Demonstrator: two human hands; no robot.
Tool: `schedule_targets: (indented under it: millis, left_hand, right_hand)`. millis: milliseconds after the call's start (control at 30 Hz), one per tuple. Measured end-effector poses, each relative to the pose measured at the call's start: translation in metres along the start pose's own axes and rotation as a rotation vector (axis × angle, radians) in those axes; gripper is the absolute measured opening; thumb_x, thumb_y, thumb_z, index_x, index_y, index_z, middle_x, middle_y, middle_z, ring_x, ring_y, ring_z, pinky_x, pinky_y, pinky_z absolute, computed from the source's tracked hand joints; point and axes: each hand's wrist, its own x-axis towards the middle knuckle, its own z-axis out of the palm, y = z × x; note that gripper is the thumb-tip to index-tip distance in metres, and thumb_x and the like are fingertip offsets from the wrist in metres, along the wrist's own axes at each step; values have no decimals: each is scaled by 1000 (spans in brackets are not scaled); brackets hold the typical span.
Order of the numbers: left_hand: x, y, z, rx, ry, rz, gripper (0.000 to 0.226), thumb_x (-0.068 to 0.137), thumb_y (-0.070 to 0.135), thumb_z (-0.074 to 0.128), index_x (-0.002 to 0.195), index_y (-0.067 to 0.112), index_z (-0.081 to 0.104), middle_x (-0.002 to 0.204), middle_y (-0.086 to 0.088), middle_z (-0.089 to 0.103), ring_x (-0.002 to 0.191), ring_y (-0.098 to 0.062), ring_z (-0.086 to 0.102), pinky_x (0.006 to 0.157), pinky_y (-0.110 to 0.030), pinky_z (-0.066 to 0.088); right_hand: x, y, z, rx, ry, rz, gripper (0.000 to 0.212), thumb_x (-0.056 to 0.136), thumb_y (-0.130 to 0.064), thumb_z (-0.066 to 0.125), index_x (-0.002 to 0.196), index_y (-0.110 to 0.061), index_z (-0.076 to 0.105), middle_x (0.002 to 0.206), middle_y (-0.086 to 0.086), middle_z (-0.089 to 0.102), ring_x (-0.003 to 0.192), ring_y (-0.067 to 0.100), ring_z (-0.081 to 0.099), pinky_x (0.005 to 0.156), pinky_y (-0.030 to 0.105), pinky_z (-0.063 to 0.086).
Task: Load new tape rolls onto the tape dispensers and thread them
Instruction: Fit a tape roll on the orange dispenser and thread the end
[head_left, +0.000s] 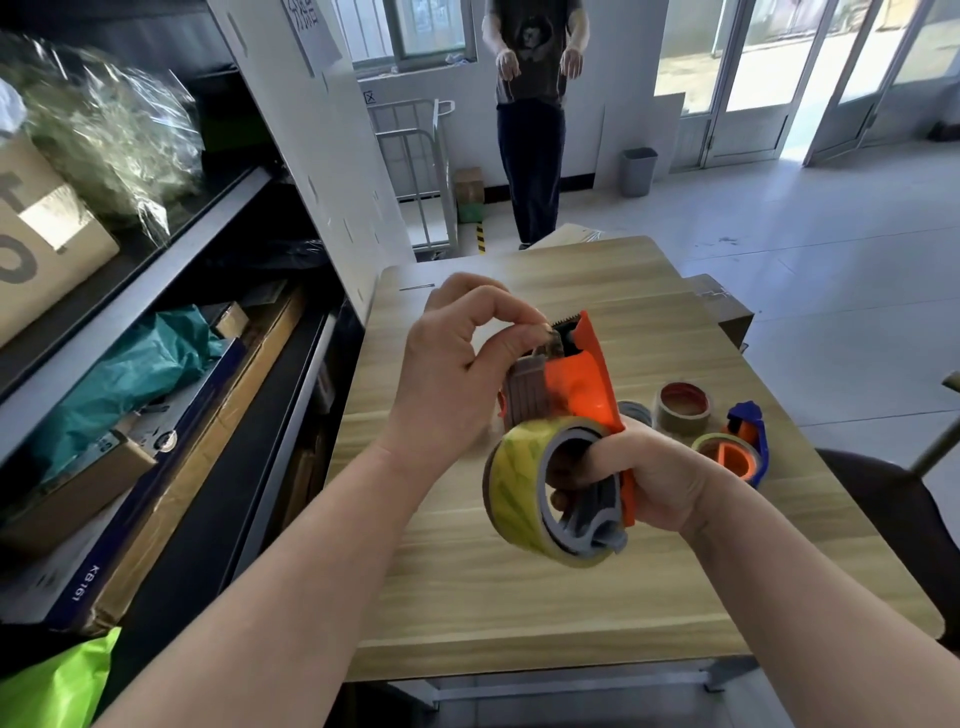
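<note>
Frame centre: right hand (655, 483) grips the orange dispenser (577, 385) with tape roll (511, 480) loaded, left hand (451, 364) pinches the tape end (546, 335) beside the blade (567, 318); best drawn flat, straight, untwisted.

L hand (447, 364) up, fingers (511, 313) pinching; R hand (647, 483) lower, fingers curled in grip.

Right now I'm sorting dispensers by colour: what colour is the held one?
The dispenser is orange; head view.

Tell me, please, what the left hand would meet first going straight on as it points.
Likely the serrated blade of the orange tape dispenser, just beyond the left hand; depth is unclear.
</note>
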Motion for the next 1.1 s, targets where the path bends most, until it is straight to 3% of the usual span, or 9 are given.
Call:
schedule_targets:
  millis: [67,200,267,400,533,733,867,1000,1100]
  left_hand:
    - [4,4,0,36,-32,21,12,82,14,71,82,27,69,90,13,55,94,-12,56,88,-32,48]
    - [9,20,1,-18,-129,-14,15,83,5,72,80,20,69,92,1,55,94,5,49,74,-4,45]
    - [10,23,1,3,-153,-2,15,82,5,72,79,19,69,91,1,56,94,9,47,72,3,40]
    - [11,23,0,40,-183,33,10,82,7,74,78,16,71,90,4,58,94,10,48,75,0,40]
    - [16,14,-3,45,-131,40,17,82,15,74,78,30,69,88,9,61,93,-6,58,84,-17,44]
    - [12,23,-2,-20,-187,-8,14,83,7,72,79,20,68,86,6,66,92,7,52,68,0,44]
    - [17,16,-7,-21,-187,31,14,82,10,73,79,24,70,80,18,67,93,-5,55,70,-9,46]
    - [21,5,-13,-45,-147,53,16,78,25,73,76,41,70,77,23,69,86,-20,61,85,-44,51]
    - [19,7,-12,-57,-184,76,12,79,24,72,77,35,70,77,22,69,86,-22,63,85,-50,51]
  right_hand:
    - [1,2,-1,10,6,4,34,54,1,62,87,-3,63,75,14,59,65,25,60,62,33,56]
    - [2,7,-6,7,-45,26,40,51,-8,68,91,-3,67,86,18,59,80,35,58,79,45,48]
    - [2,8,-6,3,-50,35,39,50,-9,68,89,-3,68,85,18,60,80,35,58,82,47,45]
    - [1,8,-5,12,-69,33,34,51,-9,67,85,-5,69,82,16,60,78,32,57,79,43,47]
    - [2,7,-5,84,-120,17,37,55,-8,66,91,-2,67,86,17,58,82,32,54,80,43,46]
    - [3,9,-5,91,-153,14,37,54,-6,65,91,-1,66,83,16,61,79,31,57,78,41,50]
    - [3,9,-6,103,-198,11,33,56,-6,63,88,-4,69,81,14,63,76,29,59,78,40,50]
    - [3,4,-7,71,-228,3,26,54,-8,63,78,-9,73,75,8,68,70,24,64,75,38,50]
    - [5,5,-9,72,-266,35,29,54,-5,63,82,-4,70,79,11,67,72,26,64,74,38,50]
